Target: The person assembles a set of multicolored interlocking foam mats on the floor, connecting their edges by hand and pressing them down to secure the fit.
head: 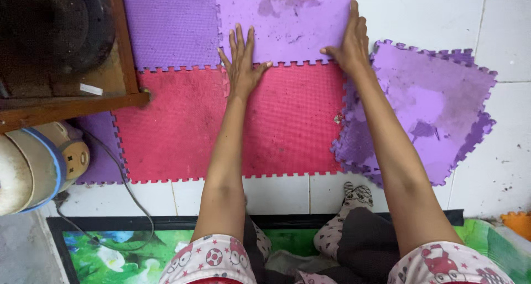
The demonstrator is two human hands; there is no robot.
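Observation:
My left hand (242, 62) lies flat with fingers spread on the lower left corner of a light purple foam puzzle mat (293, 18), over its toothed seam with the red mat (293, 118) below. My right hand (349, 40) presses the same purple mat's right edge, fingers pointing up along it. A second red mat (166, 123) joins at the left, and a darker purple mat (171, 24) lies above that one. A loose purple mat (426, 107), stained and turned at an angle, lies on the white tiles to the right, overlapping the red mat's edge.
A wooden shelf (72, 104) holding a dark round object stands at the top left. Below it sits a white and blue rice cooker (33, 168) with a cord trailing over the tiles. A green floral rug (110, 251) lies under my knees, and an orange foam piece (519, 223) peeks in at right.

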